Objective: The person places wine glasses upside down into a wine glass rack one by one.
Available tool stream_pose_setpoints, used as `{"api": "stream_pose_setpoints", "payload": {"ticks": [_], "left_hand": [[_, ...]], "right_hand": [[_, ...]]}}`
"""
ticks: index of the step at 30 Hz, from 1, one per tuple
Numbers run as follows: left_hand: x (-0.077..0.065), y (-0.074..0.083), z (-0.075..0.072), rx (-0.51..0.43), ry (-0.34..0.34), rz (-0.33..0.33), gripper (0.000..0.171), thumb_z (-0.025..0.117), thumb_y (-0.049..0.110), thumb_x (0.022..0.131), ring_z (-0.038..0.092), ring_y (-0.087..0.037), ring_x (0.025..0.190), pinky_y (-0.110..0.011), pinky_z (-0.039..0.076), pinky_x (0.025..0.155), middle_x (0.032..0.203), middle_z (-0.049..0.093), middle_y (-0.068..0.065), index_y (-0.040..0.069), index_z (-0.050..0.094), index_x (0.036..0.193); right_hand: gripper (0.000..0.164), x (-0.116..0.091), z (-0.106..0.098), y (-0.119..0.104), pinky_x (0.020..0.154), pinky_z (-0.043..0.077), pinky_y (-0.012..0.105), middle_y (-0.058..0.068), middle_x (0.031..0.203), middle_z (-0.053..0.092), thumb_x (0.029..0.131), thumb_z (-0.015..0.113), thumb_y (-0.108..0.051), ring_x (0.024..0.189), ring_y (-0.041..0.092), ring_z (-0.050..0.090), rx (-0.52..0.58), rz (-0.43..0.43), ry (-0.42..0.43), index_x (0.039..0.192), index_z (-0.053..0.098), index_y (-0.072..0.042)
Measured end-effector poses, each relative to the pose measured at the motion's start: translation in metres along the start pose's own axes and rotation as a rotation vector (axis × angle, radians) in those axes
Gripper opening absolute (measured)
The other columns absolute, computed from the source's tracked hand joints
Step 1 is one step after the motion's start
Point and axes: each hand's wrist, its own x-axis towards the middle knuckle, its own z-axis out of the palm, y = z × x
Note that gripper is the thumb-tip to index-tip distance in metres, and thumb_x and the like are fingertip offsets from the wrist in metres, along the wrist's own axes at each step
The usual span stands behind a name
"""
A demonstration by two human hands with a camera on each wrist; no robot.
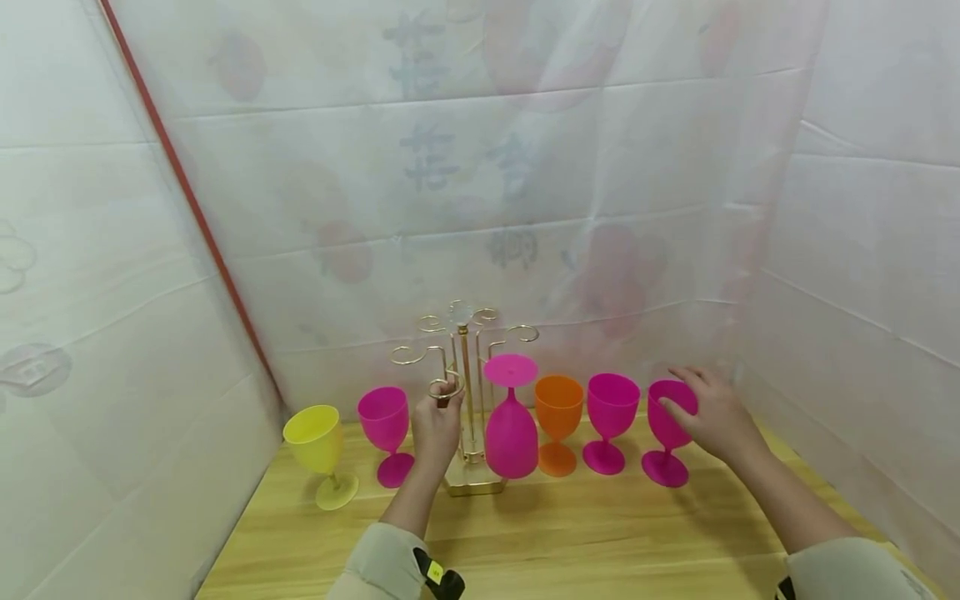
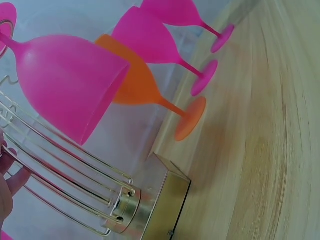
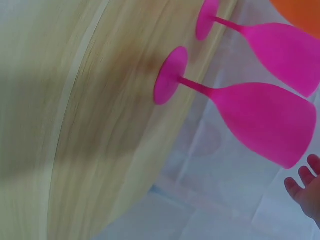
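A gold wire glass rack [image 1: 477, 489] with curled arms stands at the table's middle. My left hand [image 1: 437, 429] grips one of its wires just below a front curl; the fingers [image 2: 19, 180] bend round the wire in the left wrist view. Upside down from a right arm of the rack hangs a pink goblet [image 1: 512, 442], its foot uppermost. My right hand [image 1: 716, 421] is beside the bowl of the rightmost pink goblet [image 1: 665, 469], thumb and fingers spread apart near the rim. In the right wrist view, that hand's fingertips [image 3: 306, 176] appear just off the rim.
Between rack and right hand stand an orange goblet [image 1: 558, 408] and another pink goblet [image 1: 612, 404], both upright. Left of the rack are a pink goblet [image 1: 384, 419] and a yellow goblet [image 1: 315, 442]. Pale sheeting [image 1: 600, 167] encloses the wooden table [image 1: 600, 542] behind and at both sides.
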Motion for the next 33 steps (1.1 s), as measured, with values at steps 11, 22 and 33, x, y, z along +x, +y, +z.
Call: {"api": "stream_pose_setpoints", "payload": {"ticks": [11, 22, 33], "left_hand": [[-0.001, -0.002, 0.004, 0.020, -0.022, -0.013, 0.010, 0.073, 0.010, 0.087, 0.069, -0.023, 0.076, -0.026, 0.056, 0.063, 0.089, 0.074, -0.011, 0.004, 0.068, 0.092], [-0.002, -0.003, 0.007, 0.026, -0.025, 0.029, 0.010, 0.073, 0.009, 0.087, 0.068, -0.021, 0.073, -0.025, 0.055, 0.061, 0.086, 0.073, -0.011, 0.005, 0.066, 0.091], [-0.001, -0.003, 0.006, 0.020, -0.038, 0.050, 0.010, 0.073, 0.008, 0.087, 0.068, -0.022, 0.073, -0.025, 0.055, 0.061, 0.086, 0.073, -0.011, 0.005, 0.064, 0.089]], "right_hand": [[0.069, 0.005, 0.008, 0.007, 0.089, 0.043, 0.072, 0.029, 0.136, 0.047, 0.091, 0.065, -0.047, 0.122, 0.052, 0.044, -0.102, 0.010, -0.153, 0.142, 0.048, -0.005], [0.074, 0.009, 0.015, 0.017, 0.099, 0.034, 0.072, 0.028, 0.142, 0.044, 0.094, 0.053, -0.058, 0.128, 0.050, 0.040, -0.194, 0.016, -0.217, 0.145, 0.044, -0.005], [0.079, 0.005, 0.019, 0.022, 0.105, 0.031, 0.070, 0.022, 0.148, 0.038, 0.094, 0.051, -0.060, 0.130, 0.051, 0.038, -0.226, 0.006, -0.277, 0.147, 0.041, -0.004]]}}
